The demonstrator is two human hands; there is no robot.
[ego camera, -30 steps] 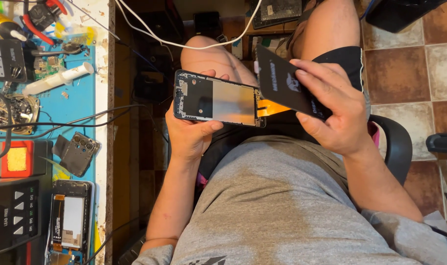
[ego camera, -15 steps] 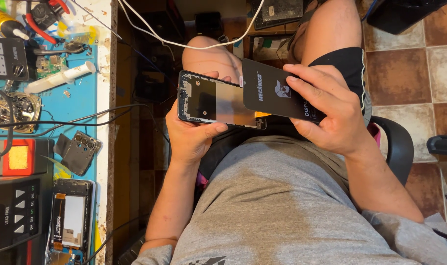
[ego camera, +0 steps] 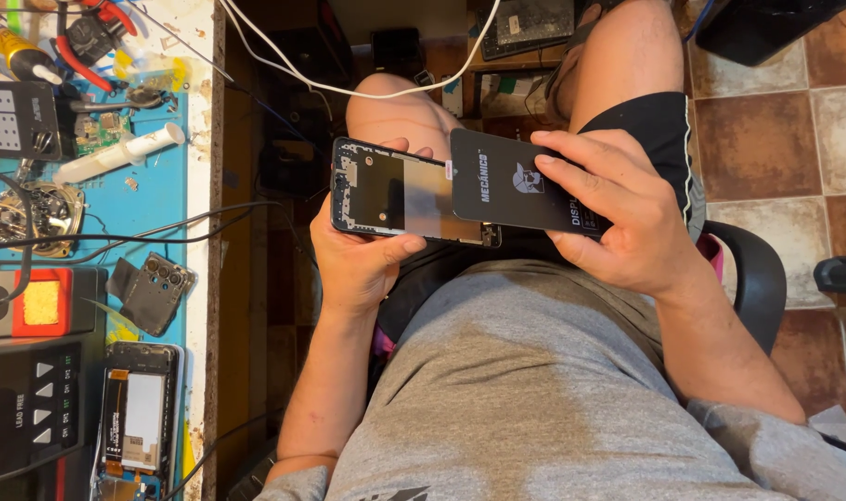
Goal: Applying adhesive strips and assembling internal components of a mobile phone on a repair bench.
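My left hand (ego camera: 358, 264) grips a bare black phone frame (ego camera: 386, 190) from below, over my lap, with its inner side facing up. My right hand (ego camera: 622, 218) holds a flat black display panel (ego camera: 511, 176) with white markings on it. The panel's left end overlaps the right end of the frame. Both are held above my knees, to the right of the workbench edge.
A blue work mat (ego camera: 116, 199) lies on the bench at left, with a white tube (ego camera: 121, 151), a circuit board (ego camera: 98, 132), red-handled pliers (ego camera: 93, 42), a dark camera cover piece (ego camera: 149, 292), another opened phone (ego camera: 140, 422) and a black station (ego camera: 28, 408). A white cable (ego camera: 348, 88) hangs across. A chair arm (ego camera: 757, 269) sits at right.
My right hand has slid the black display panel leftward and flatter, from angled off the frame's right end to overlapping it. The left hand kept the frame nearly still.
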